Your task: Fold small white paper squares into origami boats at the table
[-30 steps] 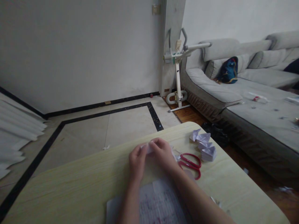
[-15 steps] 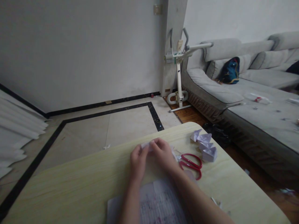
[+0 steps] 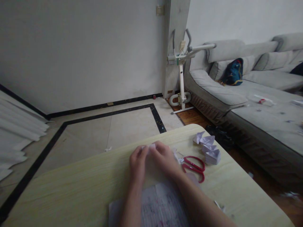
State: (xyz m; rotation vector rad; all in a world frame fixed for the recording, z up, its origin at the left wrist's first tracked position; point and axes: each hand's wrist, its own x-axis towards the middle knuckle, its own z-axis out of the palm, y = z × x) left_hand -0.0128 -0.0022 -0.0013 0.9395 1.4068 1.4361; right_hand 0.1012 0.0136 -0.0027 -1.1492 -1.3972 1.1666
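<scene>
Between my two hands is a small piece of white paper [image 3: 149,147], gripped near the far edge of the table. My left hand [image 3: 138,160] pinches its left side with thumb and fingers. At its right side, my right hand [image 3: 163,156] closes on the same paper. The fingers hide much of it, so its folds cannot be made out. Red-handled scissors [image 3: 194,165] lie just right of my right hand, their blades partly covered. Several folded white paper shapes [image 3: 212,155] stand in a row beyond them. Under my forearms lies a written sheet of paper [image 3: 161,205].
The pale wooden table [image 3: 78,192] has a rounded far corner. Small paper scraps [image 3: 220,205] lie at its right. Beyond stand a grey sofa [image 3: 258,104] with a blue bag [image 3: 234,72] on it, and a white exercise machine [image 3: 181,75]. A white curtain [image 3: 19,135] hangs at left.
My hands have moved slightly apart, the left one a little to the left. More of the paper shows between the fingers. The scissors and folded shapes stay put.
</scene>
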